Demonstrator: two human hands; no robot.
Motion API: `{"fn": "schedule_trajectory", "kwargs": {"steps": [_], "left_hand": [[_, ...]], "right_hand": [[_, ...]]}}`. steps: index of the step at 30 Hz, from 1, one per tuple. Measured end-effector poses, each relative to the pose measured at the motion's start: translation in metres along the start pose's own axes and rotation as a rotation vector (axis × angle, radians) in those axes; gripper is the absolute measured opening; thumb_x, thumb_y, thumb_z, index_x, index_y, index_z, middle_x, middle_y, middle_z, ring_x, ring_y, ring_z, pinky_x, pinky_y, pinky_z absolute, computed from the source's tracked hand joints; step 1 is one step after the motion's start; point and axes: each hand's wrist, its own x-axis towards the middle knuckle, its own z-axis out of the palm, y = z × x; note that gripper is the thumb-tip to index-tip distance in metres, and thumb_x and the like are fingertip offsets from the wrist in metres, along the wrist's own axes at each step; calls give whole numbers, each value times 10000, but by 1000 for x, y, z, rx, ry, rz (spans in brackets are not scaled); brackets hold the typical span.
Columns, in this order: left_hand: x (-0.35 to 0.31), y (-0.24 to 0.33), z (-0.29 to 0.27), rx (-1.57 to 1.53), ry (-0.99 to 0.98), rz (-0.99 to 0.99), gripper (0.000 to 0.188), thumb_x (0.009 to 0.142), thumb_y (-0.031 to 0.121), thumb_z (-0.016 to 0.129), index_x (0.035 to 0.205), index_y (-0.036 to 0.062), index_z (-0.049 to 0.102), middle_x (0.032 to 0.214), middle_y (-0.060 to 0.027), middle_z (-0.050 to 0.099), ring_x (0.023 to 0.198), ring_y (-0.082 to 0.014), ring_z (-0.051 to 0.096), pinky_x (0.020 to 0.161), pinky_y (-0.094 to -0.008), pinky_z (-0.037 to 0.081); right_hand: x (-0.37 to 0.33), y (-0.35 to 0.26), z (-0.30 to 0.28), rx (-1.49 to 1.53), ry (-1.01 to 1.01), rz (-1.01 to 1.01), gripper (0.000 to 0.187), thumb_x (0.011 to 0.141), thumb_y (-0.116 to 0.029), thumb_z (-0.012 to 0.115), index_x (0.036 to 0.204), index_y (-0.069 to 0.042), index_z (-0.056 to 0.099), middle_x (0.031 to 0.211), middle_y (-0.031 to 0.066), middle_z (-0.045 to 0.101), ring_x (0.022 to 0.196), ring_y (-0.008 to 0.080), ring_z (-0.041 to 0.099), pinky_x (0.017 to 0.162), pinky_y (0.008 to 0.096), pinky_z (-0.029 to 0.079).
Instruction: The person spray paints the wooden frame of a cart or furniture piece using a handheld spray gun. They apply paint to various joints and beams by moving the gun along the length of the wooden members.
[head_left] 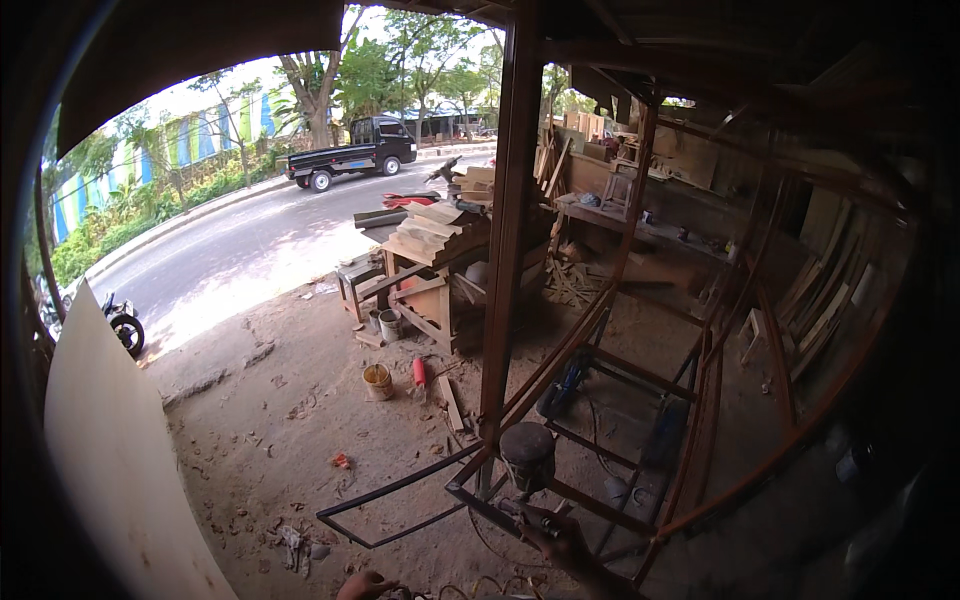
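Near the bottom centre, my right hand (562,536) is closed around what looks like a spray gun (522,513), with a dark round cup (527,452) on top. The gun is close beside a brown frame (590,497) of long bars and crosspieces. Only part of my left hand (366,585) shows at the lower edge, its fingers curled. Whatever it grips is hidden there. Thin hose loops (487,583) lie between the two hands. Left of the gun, a dark rectangular frame (345,530) sticks out low over the ground.
A brown upright post (507,230) stands ahead. Beyond it, a workbench (437,305) carries stacked boards. A paint bucket (378,382) and a red bottle (419,372) sit on the dirt floor. A pale panel (110,460) rises at left; a black pickup truck (352,152) is on the road.
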Motion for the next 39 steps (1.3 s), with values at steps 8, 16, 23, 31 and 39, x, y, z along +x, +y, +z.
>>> {"fn": "schedule_trajectory", "kwargs": {"steps": [8,16,23,31,39], "left_hand": [[228,-73,-107,-1006,-381,-232,831,820,586,749,1459,149,446,1014,-87,619,831,-232,631,660,-409,549],[359,10,-154,-199,-74,-98,572,764,514,804,1018,7,730,787,-61,704,800,-215,671,738,-371,526],[435,46,-140,-410,-179,66,455,799,438,798,961,33,668,858,-86,667,711,-162,654,592,-360,474],[374,-16,-26,-116,-783,10,932,839,566,719,1568,239,240,1229,-90,650,1042,-219,662,876,-481,480],[257,6,-46,66,-1034,60,724,877,481,684,1453,165,379,1205,-99,668,1049,-223,664,892,-444,491]], "right_hand": [[-19,-41,59,107,467,302,366,960,-199,676,1267,-2,646,884,55,715,567,71,584,451,262,438],[-72,-20,143,-116,837,233,299,945,-115,698,1212,19,685,987,56,741,821,110,645,707,278,514],[-101,-29,184,-114,983,278,345,948,-132,700,1250,29,659,1039,84,735,890,113,651,767,277,522],[-101,-86,158,-286,976,232,264,931,-116,695,1151,29,679,848,66,727,740,101,651,652,290,522],[-144,-65,138,-225,1172,226,303,921,-102,701,1184,45,661,882,78,719,801,93,653,708,274,526]]}}
